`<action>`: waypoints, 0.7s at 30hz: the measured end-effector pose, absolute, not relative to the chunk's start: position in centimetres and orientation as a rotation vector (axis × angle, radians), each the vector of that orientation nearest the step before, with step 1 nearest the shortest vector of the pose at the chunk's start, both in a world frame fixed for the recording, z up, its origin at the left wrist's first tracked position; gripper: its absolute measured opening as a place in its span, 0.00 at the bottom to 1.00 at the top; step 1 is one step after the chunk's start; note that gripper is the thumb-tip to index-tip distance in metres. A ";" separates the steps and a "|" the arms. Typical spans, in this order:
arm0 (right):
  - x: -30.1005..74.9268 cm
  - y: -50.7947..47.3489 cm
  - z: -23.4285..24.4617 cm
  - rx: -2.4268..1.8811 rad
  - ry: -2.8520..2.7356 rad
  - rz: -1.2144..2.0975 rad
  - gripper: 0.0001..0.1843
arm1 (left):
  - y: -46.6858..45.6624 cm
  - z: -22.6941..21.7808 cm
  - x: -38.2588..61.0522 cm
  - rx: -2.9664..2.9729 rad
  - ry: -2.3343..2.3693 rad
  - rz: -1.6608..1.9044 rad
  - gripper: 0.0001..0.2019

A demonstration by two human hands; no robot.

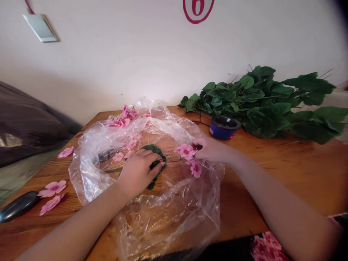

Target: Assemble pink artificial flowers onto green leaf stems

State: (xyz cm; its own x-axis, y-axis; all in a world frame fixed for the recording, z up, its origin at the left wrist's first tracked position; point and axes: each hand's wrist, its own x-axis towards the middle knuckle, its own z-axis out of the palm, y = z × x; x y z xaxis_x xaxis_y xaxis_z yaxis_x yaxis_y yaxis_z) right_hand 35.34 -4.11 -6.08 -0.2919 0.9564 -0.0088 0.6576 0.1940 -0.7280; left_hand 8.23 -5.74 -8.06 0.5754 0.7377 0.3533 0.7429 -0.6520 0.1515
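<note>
My left hand was closed over a bunch of artificial green leaves, its fingers curled across the top, and a green stem ran out from under it toward the left. My right hand was pinched narrow at a pink artificial blossom, with a second pink blossom just below it.

Both hands were over a crumpled clear plastic bag spread across the middle of the tabletop. More pink blossoms lay on the bag toward the far edge, and loose petal-pink blossoms sat on the wood near the left edge, beside a black oval object.

A heap of artificial leafy stems lay along the far right edge, with a blue bowl just in front of it. On the wall above, a red ring held a large 6, cut off by the top of my view.
</note>
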 end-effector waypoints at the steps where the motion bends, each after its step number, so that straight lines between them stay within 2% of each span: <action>1: 35.4 -4.1 -6.0 -1.462 -2.014 0.912 0.08 | -5.8 -8.1 8.2 -2.783 -1.308 -0.617 0.10; 5: 35.4 -3.9 -6.3 -1.331 -1.826 1.079 0.13 | -5.8 -8.1 8.2 -2.811 -1.334 -0.604 0.11; 10: 35.1 -3.6 -7.0 -1.221 -1.466 1.225 0.12 | -5.8 -8.3 8.0 -2.842 -1.284 -0.559 0.11; 14: 34.5 -3.6 -7.3 -1.102 -1.201 1.326 0.15 | -5.6 -8.5 8.0 -2.834 -1.259 -0.498 0.12; 21: 33.6 -3.8 -7.7 -1.056 -1.056 1.467 0.15 | -5.9 -8.0 8.2 -2.793 -1.332 -0.474 0.13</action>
State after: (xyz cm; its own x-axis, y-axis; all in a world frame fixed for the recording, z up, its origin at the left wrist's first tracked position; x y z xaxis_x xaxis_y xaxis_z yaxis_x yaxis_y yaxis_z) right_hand 33.59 -3.78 -7.68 -0.1172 0.9888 -0.0928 -0.2260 -0.1175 -0.9670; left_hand 8.19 -5.94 -8.04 0.5920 0.7576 0.2749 0.7609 -0.6378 0.1191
